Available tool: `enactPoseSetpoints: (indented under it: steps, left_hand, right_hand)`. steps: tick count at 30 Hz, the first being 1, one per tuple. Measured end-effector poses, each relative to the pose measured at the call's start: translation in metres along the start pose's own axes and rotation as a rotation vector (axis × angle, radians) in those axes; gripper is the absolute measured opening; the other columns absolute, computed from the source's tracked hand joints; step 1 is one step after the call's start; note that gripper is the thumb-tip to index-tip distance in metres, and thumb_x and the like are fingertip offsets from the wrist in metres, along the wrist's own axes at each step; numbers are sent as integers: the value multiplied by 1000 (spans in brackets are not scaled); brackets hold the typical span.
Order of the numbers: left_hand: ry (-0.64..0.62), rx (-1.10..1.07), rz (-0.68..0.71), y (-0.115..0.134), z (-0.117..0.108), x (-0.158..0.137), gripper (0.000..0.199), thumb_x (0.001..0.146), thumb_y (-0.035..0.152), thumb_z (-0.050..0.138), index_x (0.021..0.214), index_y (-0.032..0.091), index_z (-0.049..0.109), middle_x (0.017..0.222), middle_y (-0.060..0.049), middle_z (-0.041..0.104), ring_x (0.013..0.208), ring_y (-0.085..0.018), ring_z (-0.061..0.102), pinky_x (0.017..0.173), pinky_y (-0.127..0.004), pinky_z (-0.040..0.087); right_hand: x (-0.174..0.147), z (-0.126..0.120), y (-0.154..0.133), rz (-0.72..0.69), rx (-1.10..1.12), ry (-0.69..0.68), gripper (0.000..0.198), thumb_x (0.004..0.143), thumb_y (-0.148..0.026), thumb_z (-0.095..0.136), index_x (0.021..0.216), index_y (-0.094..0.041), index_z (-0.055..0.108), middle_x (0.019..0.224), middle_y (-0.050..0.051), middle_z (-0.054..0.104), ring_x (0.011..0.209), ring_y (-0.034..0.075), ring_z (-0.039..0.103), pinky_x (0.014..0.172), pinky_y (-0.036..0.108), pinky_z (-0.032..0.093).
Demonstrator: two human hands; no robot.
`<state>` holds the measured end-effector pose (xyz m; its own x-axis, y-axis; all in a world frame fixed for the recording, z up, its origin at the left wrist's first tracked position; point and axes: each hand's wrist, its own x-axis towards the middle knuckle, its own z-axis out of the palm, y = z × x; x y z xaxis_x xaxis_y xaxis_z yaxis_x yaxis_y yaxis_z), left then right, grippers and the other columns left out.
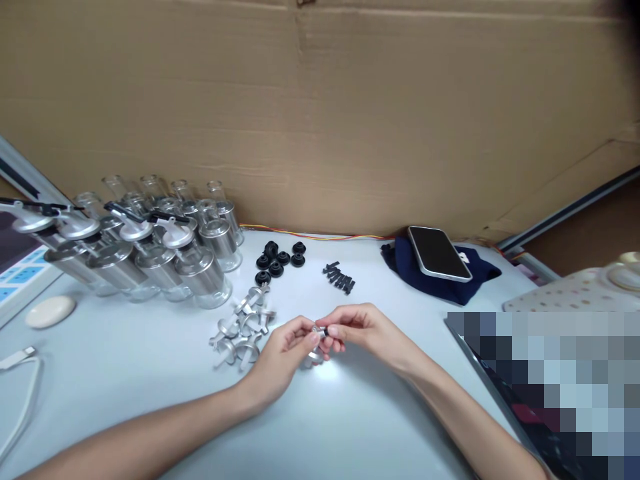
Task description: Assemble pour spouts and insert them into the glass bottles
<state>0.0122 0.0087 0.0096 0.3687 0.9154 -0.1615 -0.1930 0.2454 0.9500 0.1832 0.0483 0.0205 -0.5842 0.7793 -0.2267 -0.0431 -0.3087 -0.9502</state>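
Note:
My left hand (284, 353) is closed on a silver metal pourer top (314, 359), its round disc hanging below my fingers. My right hand (370, 327) pinches a small black piece (327, 331) against the pourer's end; my fingers partly hide both parts. Left of my hands lies a loose pile of similar silver pourer tops (250, 323). Behind that pile sit several round black stoppers (275, 269). Several short black strips (340, 279) lie in a row beyond my hands.
Glass bottles with metal sleeves (205, 272) crowd the back left, the front ones fitted with pourers. A phone (440, 253) rests on dark blue cloth (425, 288) at the back right. A white oval object (51, 311), a cable (33, 393) and a cardboard wall (320, 120) surround the table.

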Motion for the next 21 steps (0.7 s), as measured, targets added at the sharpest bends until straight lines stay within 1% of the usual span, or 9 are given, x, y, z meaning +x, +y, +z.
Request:
enactPoseSetpoints:
  steps: [4, 7, 10, 12, 16, 18, 21]
  left_hand:
    - [11, 32, -17, -1, -1, -1, 29, 81, 43, 61, 78, 14, 57, 76, -5, 66, 70, -14, 57, 66, -25, 42]
    - [14, 42, -29, -2, -2, -3, 32, 80, 46, 61, 80, 14, 55, 75, -4, 64, 68, -13, 56, 66, -26, 42]
    - [32, 22, -28, -4, -1, -5, 36, 79, 50, 61, 78, 16, 50, 73, -2, 61, 66, -12, 54, 66, -26, 42]
    - [43, 11, -12, -5, 0, -5, 37, 79, 52, 61, 76, 18, 47, 72, 0, 58, 67, -12, 54, 66, -25, 42]
    - [40, 24, 11, -3, 0, -5, 36, 80, 52, 60, 77, 18, 47, 71, 1, 54, 69, -13, 52, 67, -25, 40]
    - [35, 33, 17, -2, -1, -5, 34, 81, 50, 59, 81, 18, 49, 75, 1, 54, 72, -13, 51, 69, -25, 39]
    - [22, 20, 27, -3, -3, -7, 31, 79, 44, 63, 93, 18, 52, 90, -2, 55, 83, -15, 51, 74, -26, 39]
  right_hand:
    - [0, -1, 2, 12, -41, 7, 29, 69, -41, 76, 76, -13, 70, 63, 2, 69, 56, 11, 62, 58, 25, 45]
    - [-1, -1, 0, 5, -109, 29, 30, 70, -43, 74, 73, -14, 68, 62, 2, 68, 57, 12, 60, 59, 26, 44]
    - [-3, 2, -4, -31, -222, 81, 25, 73, -39, 72, 72, -15, 65, 62, 0, 66, 60, 13, 59, 62, 26, 44]
    - [-4, 5, -6, -55, -330, 98, 19, 77, -35, 69, 74, -16, 64, 65, 1, 67, 65, 15, 60, 64, 27, 44]
    - [-6, 6, -9, -139, -524, 121, 12, 80, -29, 63, 77, -17, 67, 72, 2, 68, 69, 16, 59, 65, 27, 43]
    - [-6, 4, -10, -185, -538, 132, 13, 81, -28, 62, 78, -18, 69, 76, 3, 68, 71, 16, 59, 66, 27, 43]
    - [-5, 0, -10, -224, -503, 165, 12, 81, -28, 62, 81, -18, 69, 80, 4, 69, 75, 17, 61, 69, 27, 45]
